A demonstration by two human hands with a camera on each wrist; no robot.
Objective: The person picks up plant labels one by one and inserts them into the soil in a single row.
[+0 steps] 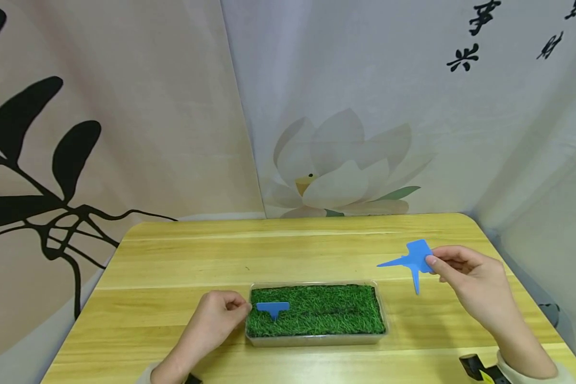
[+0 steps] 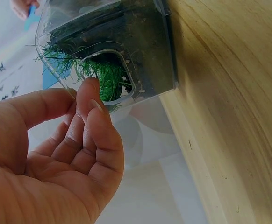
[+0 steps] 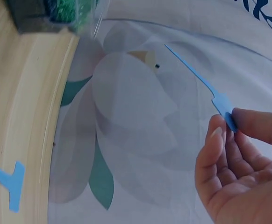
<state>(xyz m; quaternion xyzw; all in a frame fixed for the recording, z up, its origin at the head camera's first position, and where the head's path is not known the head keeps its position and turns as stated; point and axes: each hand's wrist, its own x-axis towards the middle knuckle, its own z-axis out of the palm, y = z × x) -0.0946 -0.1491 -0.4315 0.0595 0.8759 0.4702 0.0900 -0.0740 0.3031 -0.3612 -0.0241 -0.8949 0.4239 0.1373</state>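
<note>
A clear plastic box [image 1: 317,340] filled with green artificial grass [image 1: 326,314] stands on the table. Its left rim is pinched between the thumb and finger of my left hand [image 1: 216,314]. One blue T-shaped plant label [image 1: 272,308] stands upright in the grass near that end. To the right of the box, my right hand [image 1: 480,282] pinches another blue plant label [image 3: 222,105] by its wide end, spike pointing toward the box. A further blue plant label [image 3: 15,186] lies on the table; in the head view it overlaps the held one.
The wooden table [image 1: 187,250] ends at a back edge against a cloth backdrop [image 1: 365,80] printed with a flower, dark leaves and characters. A dark wrist strap [image 1: 482,368] shows at the right forearm.
</note>
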